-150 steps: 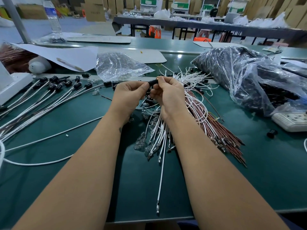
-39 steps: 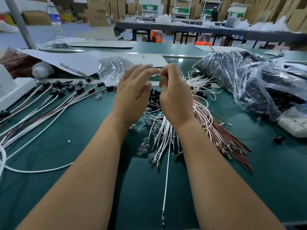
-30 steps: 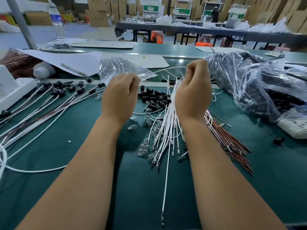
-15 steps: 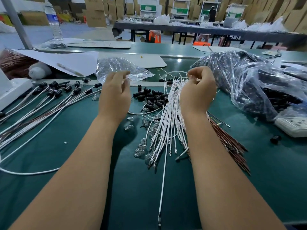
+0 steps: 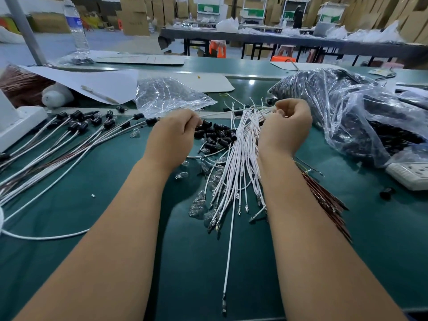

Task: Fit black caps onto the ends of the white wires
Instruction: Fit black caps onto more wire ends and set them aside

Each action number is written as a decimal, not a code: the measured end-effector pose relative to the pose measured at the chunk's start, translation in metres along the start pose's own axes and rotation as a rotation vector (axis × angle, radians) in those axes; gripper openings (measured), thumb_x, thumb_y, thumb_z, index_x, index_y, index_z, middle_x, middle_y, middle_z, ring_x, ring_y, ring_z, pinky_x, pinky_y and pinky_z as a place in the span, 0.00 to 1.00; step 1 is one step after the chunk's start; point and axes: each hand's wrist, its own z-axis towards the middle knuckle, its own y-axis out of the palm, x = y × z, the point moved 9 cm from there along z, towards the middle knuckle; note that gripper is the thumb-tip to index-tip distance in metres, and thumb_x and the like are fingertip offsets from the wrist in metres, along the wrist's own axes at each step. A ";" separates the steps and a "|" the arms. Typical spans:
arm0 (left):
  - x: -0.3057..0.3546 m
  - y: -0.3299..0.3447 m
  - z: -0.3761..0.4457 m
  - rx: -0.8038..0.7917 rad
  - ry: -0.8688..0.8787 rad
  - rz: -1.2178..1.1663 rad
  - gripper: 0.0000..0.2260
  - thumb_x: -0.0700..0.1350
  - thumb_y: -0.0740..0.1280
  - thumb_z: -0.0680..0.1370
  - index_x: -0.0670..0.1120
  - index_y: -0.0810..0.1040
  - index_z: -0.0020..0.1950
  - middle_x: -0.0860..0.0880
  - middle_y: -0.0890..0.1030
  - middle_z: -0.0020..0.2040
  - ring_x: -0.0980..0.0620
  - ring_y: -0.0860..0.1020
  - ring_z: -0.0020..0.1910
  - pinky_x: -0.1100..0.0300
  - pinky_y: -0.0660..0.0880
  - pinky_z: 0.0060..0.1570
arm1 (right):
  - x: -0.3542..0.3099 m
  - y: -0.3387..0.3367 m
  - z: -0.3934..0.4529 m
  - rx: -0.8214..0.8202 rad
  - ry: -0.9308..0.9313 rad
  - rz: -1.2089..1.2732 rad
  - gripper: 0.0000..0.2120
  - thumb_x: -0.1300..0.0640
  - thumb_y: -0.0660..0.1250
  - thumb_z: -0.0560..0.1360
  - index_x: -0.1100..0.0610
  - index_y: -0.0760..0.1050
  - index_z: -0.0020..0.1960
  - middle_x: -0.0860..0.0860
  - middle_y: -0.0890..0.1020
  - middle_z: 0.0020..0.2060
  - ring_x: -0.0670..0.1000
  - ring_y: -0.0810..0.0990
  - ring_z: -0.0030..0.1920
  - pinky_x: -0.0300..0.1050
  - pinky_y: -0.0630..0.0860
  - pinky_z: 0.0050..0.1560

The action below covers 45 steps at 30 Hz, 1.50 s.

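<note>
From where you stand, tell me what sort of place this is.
Likely a factory assembly floor: a green workbench strewn with white wires and black caps, stacked cartons behind.

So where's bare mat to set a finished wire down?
Bare mat between the capped wires and the left forearm, and near the front edge right of the right forearm. Crowded between the hands: loose caps, white wires, bulbs.

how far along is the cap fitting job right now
Done: a batch of capped wires lies at the left. In hand: the left hand and right hand pinch one white wire between them. Left: the uncapped bundle and loose black caps.
</note>
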 end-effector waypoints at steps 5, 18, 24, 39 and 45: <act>0.016 0.003 0.000 -0.054 0.133 0.014 0.09 0.41 0.63 0.81 0.40 0.82 0.51 0.44 0.82 0.44 0.44 0.76 0.45 0.49 0.73 0.48 | -0.045 0.040 -0.034 -0.262 -0.638 -0.425 0.12 0.62 0.64 0.75 0.50 0.80 0.55 0.45 0.79 0.56 0.48 0.71 0.61 0.42 0.55 0.60; -0.002 -0.001 0.000 -0.024 0.034 -0.004 0.08 0.40 0.70 0.76 0.44 0.84 0.53 0.48 0.85 0.46 0.51 0.81 0.46 0.59 0.74 0.51 | -0.033 0.069 -0.054 -0.579 -0.753 -0.573 0.10 0.62 0.63 0.76 0.52 0.81 0.49 0.48 0.83 0.46 0.51 0.75 0.51 0.43 0.59 0.58; -0.008 -0.010 0.000 0.063 -0.034 0.007 0.04 0.41 0.71 0.76 0.43 0.85 0.47 0.49 0.83 0.38 0.53 0.78 0.36 0.61 0.73 0.41 | -0.025 0.070 -0.051 -0.618 -0.653 -0.568 0.09 0.62 0.63 0.77 0.54 0.81 0.50 0.52 0.83 0.44 0.56 0.76 0.50 0.44 0.67 0.52; -0.008 0.018 -0.003 -0.128 -0.110 0.063 0.12 0.51 0.69 0.77 0.45 0.82 0.56 0.49 0.83 0.44 0.50 0.80 0.44 0.54 0.77 0.48 | -0.013 0.071 -0.045 -0.614 -0.536 -0.608 0.07 0.64 0.60 0.74 0.60 0.75 0.49 0.52 0.75 0.36 0.55 0.73 0.41 0.45 0.67 0.39; -0.006 0.039 -0.003 -0.262 -0.111 0.104 0.16 0.52 0.72 0.73 0.46 0.81 0.58 0.48 0.78 0.52 0.51 0.75 0.49 0.59 0.72 0.51 | -0.011 0.070 -0.045 -0.608 -0.431 -0.479 0.06 0.65 0.58 0.74 0.59 0.71 0.48 0.47 0.70 0.32 0.54 0.72 0.38 0.44 0.62 0.36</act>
